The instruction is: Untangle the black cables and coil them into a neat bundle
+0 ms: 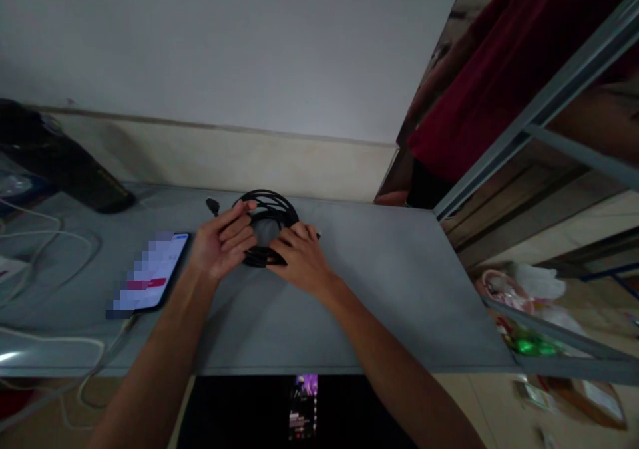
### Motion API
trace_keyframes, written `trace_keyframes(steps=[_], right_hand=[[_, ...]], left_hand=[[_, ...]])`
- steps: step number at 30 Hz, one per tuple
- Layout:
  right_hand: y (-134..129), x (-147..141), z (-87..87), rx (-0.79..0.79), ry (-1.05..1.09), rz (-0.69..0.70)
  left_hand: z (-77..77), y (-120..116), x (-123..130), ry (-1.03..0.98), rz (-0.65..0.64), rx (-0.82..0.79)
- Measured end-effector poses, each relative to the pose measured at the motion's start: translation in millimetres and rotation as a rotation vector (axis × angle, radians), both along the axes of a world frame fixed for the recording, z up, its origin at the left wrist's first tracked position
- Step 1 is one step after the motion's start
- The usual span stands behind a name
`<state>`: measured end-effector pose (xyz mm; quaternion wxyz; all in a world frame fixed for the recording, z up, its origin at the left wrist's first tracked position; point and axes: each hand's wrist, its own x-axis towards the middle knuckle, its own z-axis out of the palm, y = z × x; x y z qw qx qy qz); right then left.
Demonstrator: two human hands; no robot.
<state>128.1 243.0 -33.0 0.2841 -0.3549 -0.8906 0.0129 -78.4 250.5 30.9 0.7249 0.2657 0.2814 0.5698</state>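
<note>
A coiled black cable [267, 195] rests on the grey table top, gathered into a ring of several loops. My left hand [222, 241] is at the left side of the ring, palm turned up and fingers curled around the loops. On the opposite side, my right hand [302, 257] grips the loops from above, back of the hand facing up. One black plug [213, 205] sticks out past the left of the coil. A small end of the cable also shows just right of my right hand's fingers. My fingers hide parts of the loops.
A lit phone [158, 273] lies left of my left forearm, with a white cord [94, 342] plugged in. A dark tapered object [64, 159] leans at the far left. Another lit screen [303, 406] is below the table edge. Metal frame bars [524, 126] and a person in red [479, 103] are right.
</note>
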Motion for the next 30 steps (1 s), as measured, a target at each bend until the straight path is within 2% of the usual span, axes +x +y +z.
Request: trace_keyframes(steps=[5,9,13,18,21,23,25,30], right_hand=[[1,6,3.2,-0.015,0.126,-0.112],[6,6,-1.9,-0.056,0.216,-0.124],[9,8,-6.2,-0.102,0.311,-0.112],[9,10,-6.3,-0.111,0.365,-0.129],[8,8,-6.8,-0.09,0.394,-0.17],[8,6,-9.0,-0.104,0.423,-0.196],[9,4,-13.1,-0.151,0.447,-0.192],[17,3,-24.1,-0.273,0.458,-0.101]], left_hand=[[-4.0,0,4,0.257,0.06,0.085],[-15.0,5,7,0.478,0.184,0.149],[-24.1,6,11,0.7,0.376,0.22],[-31.6,5,7,1.215,0.687,0.313],[-38.4,9,0,1.358,0.784,0.33],[-45.5,14,-6,1.386,0.795,0.289],[-54.3,21,-12,1.393,0.754,0.236],[-74.2,33,-20,1.359,0.685,0.183]])
